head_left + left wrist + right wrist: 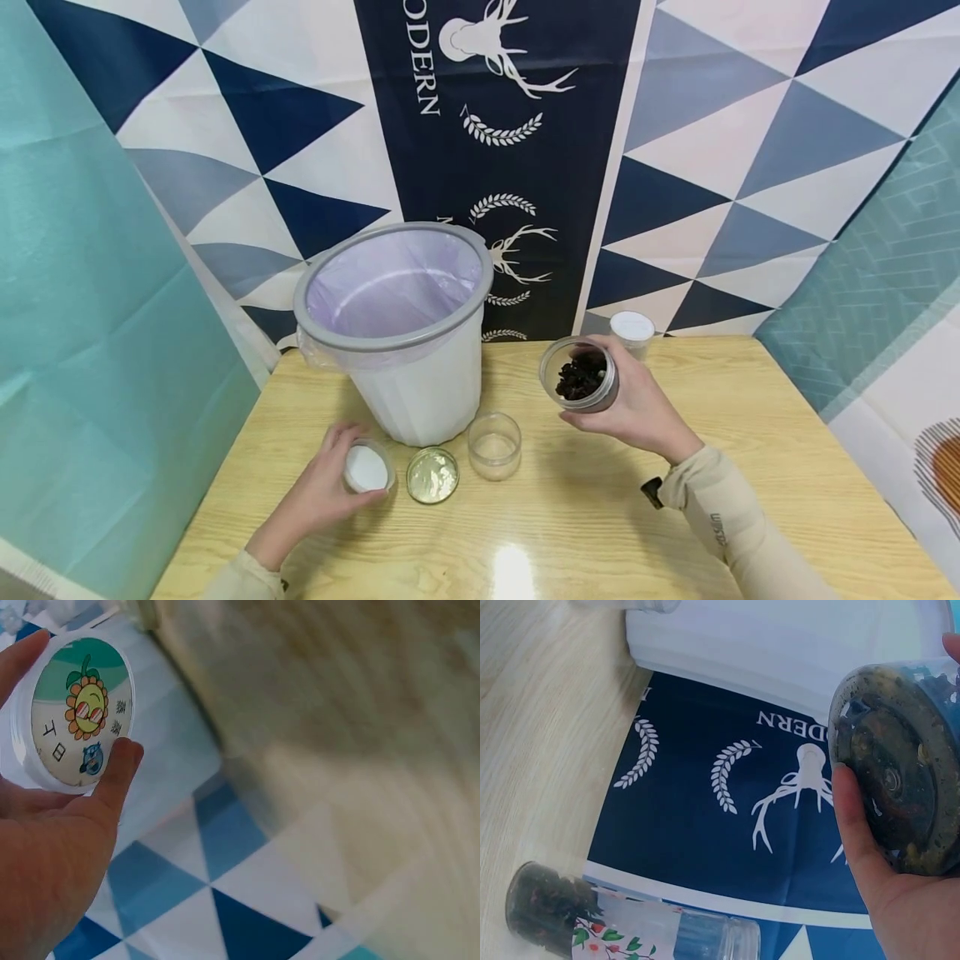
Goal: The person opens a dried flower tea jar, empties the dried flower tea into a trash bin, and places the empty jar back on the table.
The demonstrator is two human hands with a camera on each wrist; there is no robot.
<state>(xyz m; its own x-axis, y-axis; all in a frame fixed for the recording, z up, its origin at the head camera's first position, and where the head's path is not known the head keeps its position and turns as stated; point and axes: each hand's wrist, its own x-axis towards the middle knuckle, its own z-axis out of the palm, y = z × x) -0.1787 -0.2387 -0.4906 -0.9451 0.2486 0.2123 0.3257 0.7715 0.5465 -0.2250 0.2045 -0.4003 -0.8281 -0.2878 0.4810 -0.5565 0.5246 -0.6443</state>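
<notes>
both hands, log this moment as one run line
left hand: holds round sunflower-labelled item | right hand: holds tilted jar of dark pieces | bin: upright, lined | table: bears bin, clear tub, gold-coloured disc

This looks like a home-style indoor corner, perhaps a screened-off booth; which room it belongs to cannot be told. A light wood-grain worktop is hemmed in by creased decorative sheets: a geometric triangle-print sheet with a navy deer-head panel beyond the back edge, a plain teal sheet along the left edge, and a teal herringbone-print sheet past the back right corner. Household goods fit the domestic look: a waste bin with a lilac liner near the back left corner, and a flower-printed jar at the back edge.
</notes>
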